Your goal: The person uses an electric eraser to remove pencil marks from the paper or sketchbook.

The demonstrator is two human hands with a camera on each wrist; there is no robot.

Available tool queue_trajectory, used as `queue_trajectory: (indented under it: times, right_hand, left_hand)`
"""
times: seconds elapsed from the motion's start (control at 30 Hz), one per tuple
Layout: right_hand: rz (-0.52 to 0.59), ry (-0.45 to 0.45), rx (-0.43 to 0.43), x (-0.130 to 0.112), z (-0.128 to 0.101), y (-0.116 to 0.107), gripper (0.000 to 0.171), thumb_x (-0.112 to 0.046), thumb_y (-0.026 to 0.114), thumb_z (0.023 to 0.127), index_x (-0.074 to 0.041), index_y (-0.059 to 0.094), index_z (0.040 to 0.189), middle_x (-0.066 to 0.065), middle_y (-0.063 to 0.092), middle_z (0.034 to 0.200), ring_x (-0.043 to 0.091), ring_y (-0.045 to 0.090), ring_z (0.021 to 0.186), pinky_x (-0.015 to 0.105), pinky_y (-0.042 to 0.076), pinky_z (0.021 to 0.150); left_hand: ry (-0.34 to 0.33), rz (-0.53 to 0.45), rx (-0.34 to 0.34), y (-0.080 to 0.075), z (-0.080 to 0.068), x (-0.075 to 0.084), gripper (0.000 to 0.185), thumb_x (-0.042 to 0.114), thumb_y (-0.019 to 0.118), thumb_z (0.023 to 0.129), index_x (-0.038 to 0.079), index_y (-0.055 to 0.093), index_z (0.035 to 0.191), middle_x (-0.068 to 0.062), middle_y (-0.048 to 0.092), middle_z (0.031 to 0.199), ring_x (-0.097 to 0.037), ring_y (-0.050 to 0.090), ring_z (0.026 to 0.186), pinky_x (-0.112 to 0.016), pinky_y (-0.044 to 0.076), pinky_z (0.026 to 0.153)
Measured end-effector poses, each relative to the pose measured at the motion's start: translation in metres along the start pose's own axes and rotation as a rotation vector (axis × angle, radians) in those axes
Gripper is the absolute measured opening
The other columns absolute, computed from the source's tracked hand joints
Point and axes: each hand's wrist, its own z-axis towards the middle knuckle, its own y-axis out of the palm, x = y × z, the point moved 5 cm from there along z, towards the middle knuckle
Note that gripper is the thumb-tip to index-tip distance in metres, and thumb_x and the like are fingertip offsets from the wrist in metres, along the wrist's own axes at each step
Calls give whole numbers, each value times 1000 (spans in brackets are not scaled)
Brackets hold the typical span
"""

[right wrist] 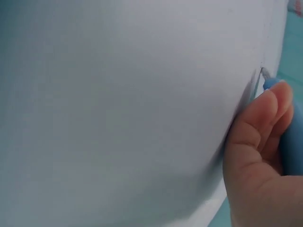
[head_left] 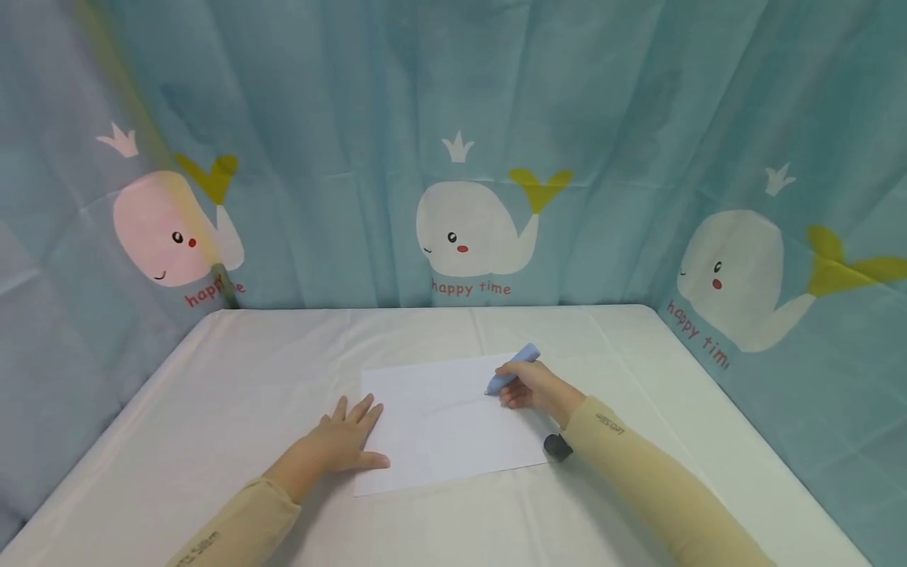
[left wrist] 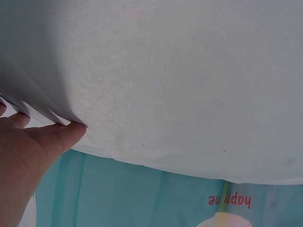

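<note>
A white sheet of paper lies on the white-covered table. My left hand rests with fingers spread at the sheet's left edge, its thumb and fingertips over the paper. In the left wrist view, the left hand shows at the left with its fingertips down on the surface. Over the paper's right part, my right hand pinches a thick light-blue pen, tilted with its tip down at the sheet. The right wrist view shows the right hand close around the blue pen, whose narrow metal tip points at the paper.
A small black object sits beneath the right sleeve's cuff, near the sheet's lower right corner. Blue curtains with white whales enclose the table's back and sides. The white tablecloth has light creases.
</note>
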Motion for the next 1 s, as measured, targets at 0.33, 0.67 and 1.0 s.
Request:
queue_trajectory:
  times: [0.33, 0.67, 1.0]
  right_hand:
    - [-15, -2, -21, -1, -1, 4, 16, -14, 62, 90, 2, 60, 90, 4, 57, 58, 11, 55, 48, 22, 49, 50]
    - [-15, 18, -21, 1, 1, 8, 18, -14, 64, 89, 3, 60, 93, 5, 57, 59, 13, 56, 48, 23, 50, 50]
    - [-9, 25, -14, 3, 2, 9, 19, -15, 65, 88, 3, 60, 93, 6, 57, 59, 13, 56, 48, 24, 50, 50]
  left_hand:
    - [6, -8, 1, -2, -2, 1, 96, 57, 68, 82, -3, 32, 148, -28, 19, 155, -63, 8, 135, -75, 20, 100]
    - [-4, -10, -4, -2, -2, 1, 96, 57, 68, 83, -3, 31, 148, -28, 18, 155, -62, 7, 136, -75, 19, 100]
    - [-7, -18, -3, 0, -1, -1, 96, 57, 68, 83, -3, 31, 148, -28, 18, 156, -62, 7, 136, -75, 18, 101]
